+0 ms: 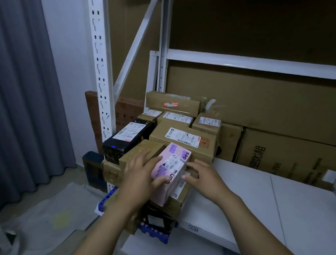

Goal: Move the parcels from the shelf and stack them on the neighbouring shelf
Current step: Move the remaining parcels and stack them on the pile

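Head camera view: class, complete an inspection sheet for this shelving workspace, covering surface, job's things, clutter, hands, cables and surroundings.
Surface: white shelf board, with parcels piled by its left end.
Job's things: pink parcel on top at the front of the pile; brown parcels behind it and a black parcel to its left.
Clutter: large cartons along the back; blue crate under the front of the pile.
Hands: left hand grips the pink parcel's left side; right hand grips its right edge.
Cables: nothing seen.
Surroundings: grey curtain at left; white rack upright.
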